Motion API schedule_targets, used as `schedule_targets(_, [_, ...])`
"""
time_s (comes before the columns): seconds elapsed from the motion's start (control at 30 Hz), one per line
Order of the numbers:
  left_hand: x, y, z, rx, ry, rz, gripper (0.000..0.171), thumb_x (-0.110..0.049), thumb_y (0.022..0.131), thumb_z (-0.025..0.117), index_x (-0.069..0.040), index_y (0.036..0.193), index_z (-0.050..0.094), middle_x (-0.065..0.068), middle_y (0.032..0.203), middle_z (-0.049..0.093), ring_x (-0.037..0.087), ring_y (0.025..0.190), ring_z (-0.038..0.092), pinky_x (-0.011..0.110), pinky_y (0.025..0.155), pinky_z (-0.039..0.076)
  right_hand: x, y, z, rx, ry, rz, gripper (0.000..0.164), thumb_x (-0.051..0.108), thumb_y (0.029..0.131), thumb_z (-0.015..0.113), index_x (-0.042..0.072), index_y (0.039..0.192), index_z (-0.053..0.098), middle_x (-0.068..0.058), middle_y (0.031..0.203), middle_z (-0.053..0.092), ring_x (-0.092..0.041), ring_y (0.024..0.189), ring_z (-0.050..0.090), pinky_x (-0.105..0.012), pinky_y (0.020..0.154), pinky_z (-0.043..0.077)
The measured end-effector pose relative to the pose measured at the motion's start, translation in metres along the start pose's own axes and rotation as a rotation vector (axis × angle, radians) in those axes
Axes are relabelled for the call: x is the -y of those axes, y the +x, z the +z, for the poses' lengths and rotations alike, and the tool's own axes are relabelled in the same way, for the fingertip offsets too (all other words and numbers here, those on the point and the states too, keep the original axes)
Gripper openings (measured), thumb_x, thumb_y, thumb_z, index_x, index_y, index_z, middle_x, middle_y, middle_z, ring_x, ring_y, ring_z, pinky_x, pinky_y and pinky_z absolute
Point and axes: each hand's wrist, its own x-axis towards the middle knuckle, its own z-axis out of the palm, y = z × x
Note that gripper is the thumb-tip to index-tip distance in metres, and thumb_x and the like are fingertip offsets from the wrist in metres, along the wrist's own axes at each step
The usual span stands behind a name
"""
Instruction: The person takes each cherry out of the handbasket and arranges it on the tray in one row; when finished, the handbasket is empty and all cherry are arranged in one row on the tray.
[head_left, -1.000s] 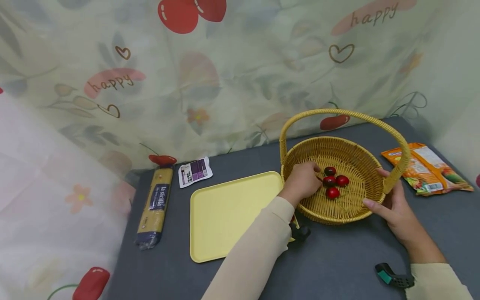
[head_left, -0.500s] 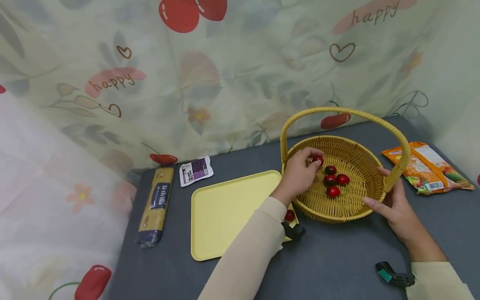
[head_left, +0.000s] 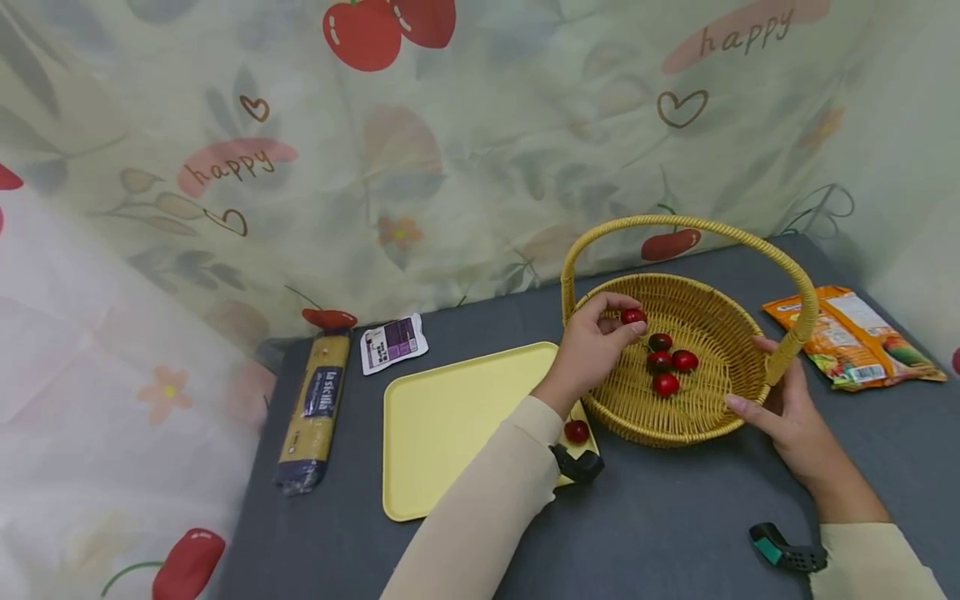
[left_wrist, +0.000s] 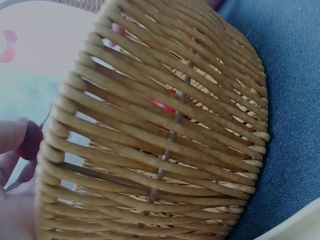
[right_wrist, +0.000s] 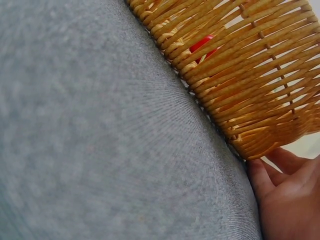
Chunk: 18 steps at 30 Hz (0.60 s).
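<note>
Cloth [head_left: 487,175] printed with fruit, hearts and the word "happy" closes off the room beyond both hands, and a white drape [head_left: 97,392] hangs far to the left of them; what lies behind is hidden. A dark grey-blue surface [head_left: 667,517] carries everything within reach of the hands.

A wicker basket [head_left: 708,404] stands upright between the hands, its arched handle raised. To the left of the left hand a pale yellow tray [head_left: 442,433] lies flat, partly covered by that arm's sleeve [head_left: 480,500]. Farther left lies a long pasta packet [head_left: 311,417], and to the right of the right hand an orange bag [head_left: 862,342]; neither appears to be part of the work.

As for the hands, the right hand [head_left: 791,429] grips the basket's rim near the handle's foot, seemingly to steady it, while the left hand [head_left: 588,354] pinches a red cherry [head_left: 633,317] at the basket's left side. A small sachet [head_left: 393,343] lies beyond the tray, left of both.

Progress looks partial: four cherries [head_left: 665,384] sit clustered on the basket floor, just right of the left hand, and a lone cherry [head_left: 577,431] rests in the tray's near corner beside the left wrist. The sleeve may hide others. By this count, the basket's four appear left to handle; where the pinched one is bound cannot be told.
</note>
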Motion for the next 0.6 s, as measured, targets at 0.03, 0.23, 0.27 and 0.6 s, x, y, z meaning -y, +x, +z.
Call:
schedule_targets(0.03, [-0.001, -0.001, 0.0, 0.005, -0.014, -0.01, 0.022, -0.009, 0.106, 0.074, -0.013, 0.127, 0.071, -0.009, 0.11, 0.071, 0.02, 0.106, 0.076, 0.035, 0.084, 0.06, 0.0, 0.0, 0.0, 0.0, 0.003, 0.0, 0.085, -0.012, 0.104, 0.059, 0.017, 0.172, 0.016, -0.023, 0.159, 0.023, -0.014, 0.135, 0.048, -0.012, 0.096, 0.046])
schedule_targets(0.23, [-0.005, -0.013, -0.006, 0.047, -0.051, 0.047, 0.027, -0.011, 0.107, 0.074, -0.008, 0.133, 0.072, -0.005, 0.115, 0.071, 0.013, 0.097, 0.074, 0.038, 0.089, 0.061, 0.0, 0.0, -0.001, -0.005, 0.001, -0.004, 0.085, -0.013, 0.104, 0.058, 0.017, 0.172, 0.017, -0.021, 0.158, 0.024, -0.012, 0.134, 0.05, -0.012, 0.096, 0.046])
schedule_targets(0.27, [-0.005, -0.016, -0.008, 0.048, -0.039, 0.066, 0.026, -0.012, 0.107, 0.073, -0.008, 0.133, 0.074, -0.006, 0.115, 0.07, 0.016, 0.095, 0.073, 0.039, 0.088, 0.061, 0.0, 0.001, -0.001, -0.005, 0.001, -0.005, 0.085, -0.013, 0.104, 0.058, 0.017, 0.172, 0.017, -0.02, 0.158, 0.025, -0.012, 0.133, 0.05, -0.012, 0.096, 0.046])
schedule_targets(0.6, [-0.008, -0.041, -0.022, 0.054, -0.113, 0.026, 0.03, -0.002, 0.108, 0.068, -0.006, 0.138, 0.071, 0.006, 0.11, 0.073, 0.049, 0.101, 0.072, 0.047, 0.092, 0.061, -0.003, -0.001, -0.001, -0.009, -0.025, 0.007, 0.085, -0.011, 0.104, 0.059, 0.018, 0.172, 0.017, -0.02, 0.158, 0.024, -0.013, 0.133, 0.049, -0.012, 0.095, 0.045])
